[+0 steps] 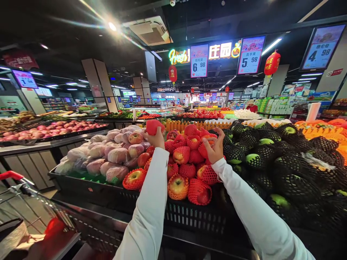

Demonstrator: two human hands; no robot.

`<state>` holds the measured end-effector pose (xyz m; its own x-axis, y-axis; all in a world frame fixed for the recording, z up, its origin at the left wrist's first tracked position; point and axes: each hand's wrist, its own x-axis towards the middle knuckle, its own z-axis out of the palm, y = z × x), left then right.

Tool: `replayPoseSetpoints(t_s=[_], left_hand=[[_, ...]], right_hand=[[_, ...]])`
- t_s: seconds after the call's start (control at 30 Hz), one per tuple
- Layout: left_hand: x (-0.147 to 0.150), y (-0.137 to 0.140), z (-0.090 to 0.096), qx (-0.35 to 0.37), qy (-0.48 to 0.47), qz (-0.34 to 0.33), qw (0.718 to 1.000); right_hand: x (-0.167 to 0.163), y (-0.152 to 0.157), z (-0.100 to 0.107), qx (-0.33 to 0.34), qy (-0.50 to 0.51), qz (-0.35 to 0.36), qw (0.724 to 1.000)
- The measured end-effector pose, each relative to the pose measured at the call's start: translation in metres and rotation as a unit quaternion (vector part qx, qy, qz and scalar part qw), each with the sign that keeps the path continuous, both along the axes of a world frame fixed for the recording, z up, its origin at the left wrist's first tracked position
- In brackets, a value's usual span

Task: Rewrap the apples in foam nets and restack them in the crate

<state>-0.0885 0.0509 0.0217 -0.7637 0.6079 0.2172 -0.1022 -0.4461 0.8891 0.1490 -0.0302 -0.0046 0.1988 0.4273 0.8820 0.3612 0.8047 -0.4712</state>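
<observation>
My left hand [157, 140] is raised over the display, its fingers closed round a red-wrapped apple [154, 127]; the wrapping's details are blurred. My right hand [216, 147] hovers at the right side of the red-netted apples [187, 170], thumb and fingers curved but apart, with nothing visible between them. Whether its fingertips touch the netted apple behind them I cannot tell. The netted apples are heaped in a black slotted crate [195, 216]. Left of them lie pale fruits in clear plastic wrap [118, 154].
Green fruits in black nets [255, 160] are piled on the right. A shopping cart [29, 202] with a red handle stands at lower left. Reddish onion-like produce [54, 130] fills a stand at far left. Price screens [199, 61] hang overhead.
</observation>
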Motion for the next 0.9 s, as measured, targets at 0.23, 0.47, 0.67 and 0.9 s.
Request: replayPoseSetpoints(t_s=[0.23, 0.47, 0.67, 0.9], left_hand=[[0.005, 0.008, -0.021, -0.179, 0.114, 0.076, 0.974], [0.021, -0.001, -0.017, -0.116, 0.428, 0.037, 0.896], [0.014, 0.0, -0.013, -0.213, 0.507, -0.054, 0.833], [0.01, -0.007, -0.006, -0.253, 0.46, -0.023, 0.851]], right_hand=[[-0.001, -0.004, 0.001, -0.019, -0.007, 0.017, 1.0], [0.0, -0.003, 0.002, -0.018, -0.011, 0.018, 1.0], [-0.002, -0.002, 0.001, -0.023, -0.024, 0.012, 0.999], [0.012, 0.012, -0.002, -0.004, -0.075, -0.156, 0.985]])
